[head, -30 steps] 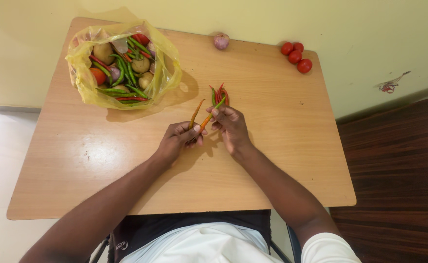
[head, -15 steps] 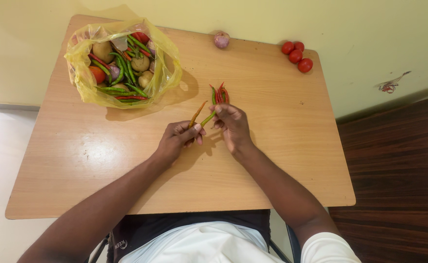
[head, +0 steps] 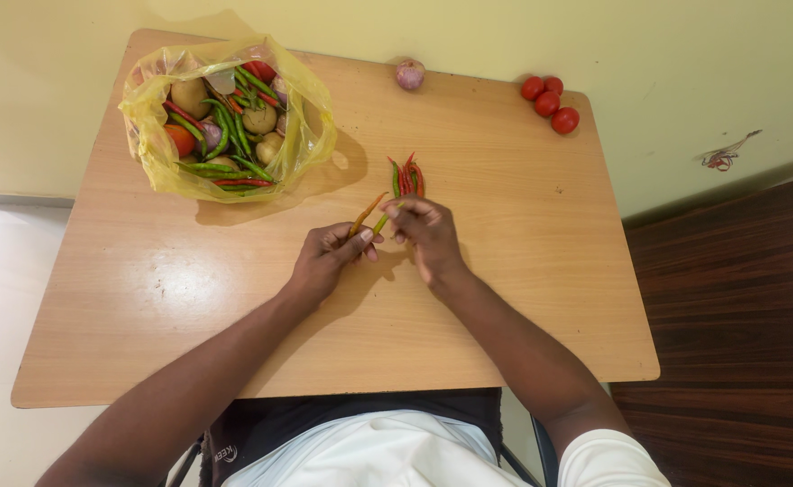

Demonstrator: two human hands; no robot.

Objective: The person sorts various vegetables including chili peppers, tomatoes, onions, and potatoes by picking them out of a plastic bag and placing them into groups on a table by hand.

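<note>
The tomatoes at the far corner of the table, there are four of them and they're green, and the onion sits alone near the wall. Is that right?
Not quite. The four tomatoes are red, not green, as the head view shows. They do sit at the far corner of the table, and the onion does sit alone near the wall.

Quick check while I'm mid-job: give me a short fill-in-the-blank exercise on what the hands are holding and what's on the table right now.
1. The left hand holds an ____ chilli.
2. The right hand pinches a green chilli just in front of a small pile of chillies lying on the ____.
3. The plastic bag of vegetables is ____ in colour.
4. The tomatoes sit at the table's far ____ corner.

Missing words: orange; table; yellow; right
</note>
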